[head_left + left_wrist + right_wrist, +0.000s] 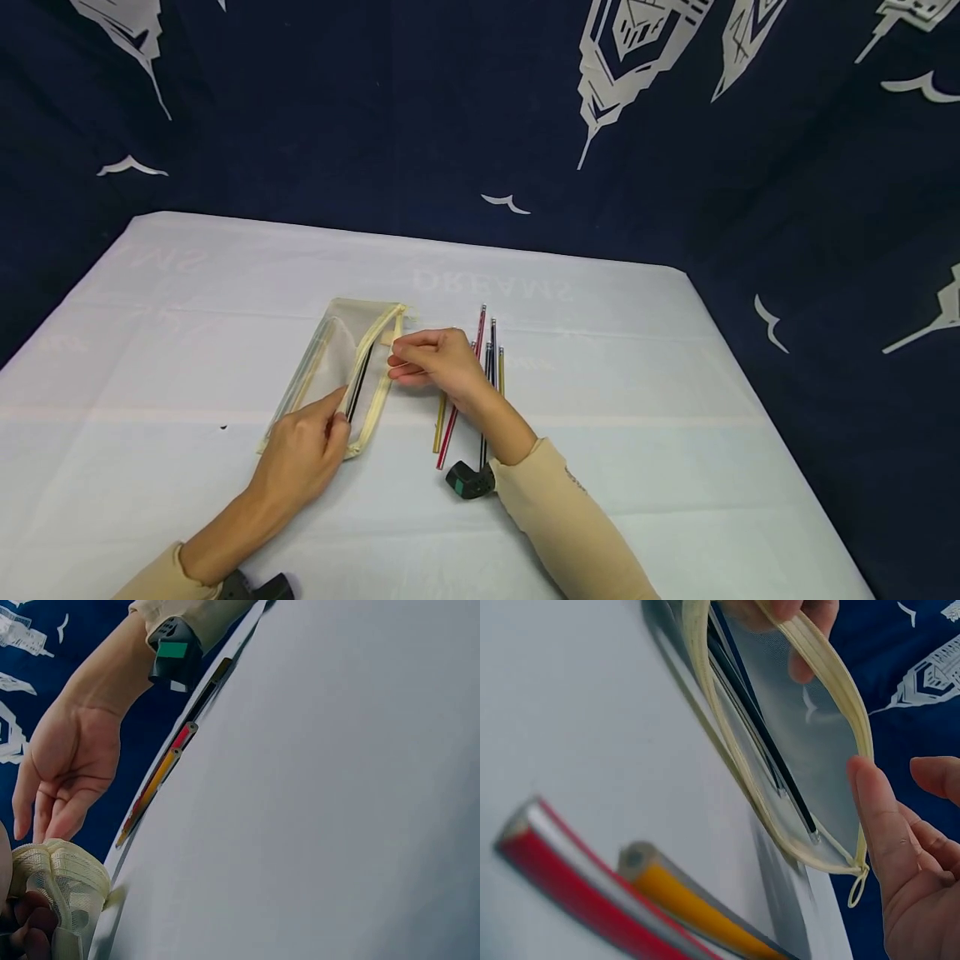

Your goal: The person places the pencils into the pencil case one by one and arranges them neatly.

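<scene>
- Head: one mesh pouch (318, 375) on one white table (675, 517), pinched by the left hand (303, 450); the right hand (435, 362), fingers loosely extended, is at its far side; at least four pencils (447, 437) lie just beside.
- Left wrist: one black, one red and one yellow pencil visible.
- Right wrist: at least two dark pencils (772, 754) inside the unzipped pouch; the right hand touches its edge, gripping nothing.
</scene>
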Action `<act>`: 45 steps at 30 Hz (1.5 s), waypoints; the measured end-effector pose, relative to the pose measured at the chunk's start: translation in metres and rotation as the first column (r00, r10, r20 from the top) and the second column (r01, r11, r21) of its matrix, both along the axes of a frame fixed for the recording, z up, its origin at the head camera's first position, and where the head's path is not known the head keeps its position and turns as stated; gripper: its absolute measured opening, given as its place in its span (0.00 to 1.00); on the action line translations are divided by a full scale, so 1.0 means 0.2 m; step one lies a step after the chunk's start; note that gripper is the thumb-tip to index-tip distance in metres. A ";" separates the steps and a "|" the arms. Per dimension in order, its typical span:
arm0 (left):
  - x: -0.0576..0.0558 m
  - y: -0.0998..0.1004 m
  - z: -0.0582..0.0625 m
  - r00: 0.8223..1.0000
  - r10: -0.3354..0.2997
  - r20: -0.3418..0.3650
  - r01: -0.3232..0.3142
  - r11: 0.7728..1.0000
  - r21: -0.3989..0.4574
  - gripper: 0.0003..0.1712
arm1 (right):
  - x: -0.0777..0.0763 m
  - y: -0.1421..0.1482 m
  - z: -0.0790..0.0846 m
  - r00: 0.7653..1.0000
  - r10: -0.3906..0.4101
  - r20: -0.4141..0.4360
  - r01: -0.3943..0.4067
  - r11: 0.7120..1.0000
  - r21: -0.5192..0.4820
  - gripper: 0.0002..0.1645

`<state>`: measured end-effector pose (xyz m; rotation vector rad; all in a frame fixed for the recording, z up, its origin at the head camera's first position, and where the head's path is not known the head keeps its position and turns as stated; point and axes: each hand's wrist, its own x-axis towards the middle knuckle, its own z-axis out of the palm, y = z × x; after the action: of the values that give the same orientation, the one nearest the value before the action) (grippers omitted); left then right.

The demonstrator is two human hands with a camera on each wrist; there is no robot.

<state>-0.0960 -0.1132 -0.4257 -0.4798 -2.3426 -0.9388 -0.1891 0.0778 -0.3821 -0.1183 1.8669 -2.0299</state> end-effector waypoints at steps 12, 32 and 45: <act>0.00 0.00 0.00 1.000 -0.014 0.003 0.014 1.000 -0.010 0.19 | -0.03 0.16 -0.02 0.997 -0.068 -0.031 0.071 0.994 0.080 0.14; 0.00 0.00 0.00 1.000 -0.014 0.011 0.014 1.000 -0.011 0.20 | -0.08 0.41 -0.04 0.977 -0.197 -0.082 0.207 0.968 0.142 0.09; 0.00 0.00 0.00 1.000 -0.009 0.012 0.009 1.000 -0.013 0.19 | -0.11 0.62 -0.04 0.990 -0.132 -0.046 0.139 0.886 0.441 0.13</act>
<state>-0.0952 -0.1138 -0.4262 -0.4917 -2.3608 -0.9333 -0.2112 0.2016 -0.3892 0.1246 2.3535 -1.6276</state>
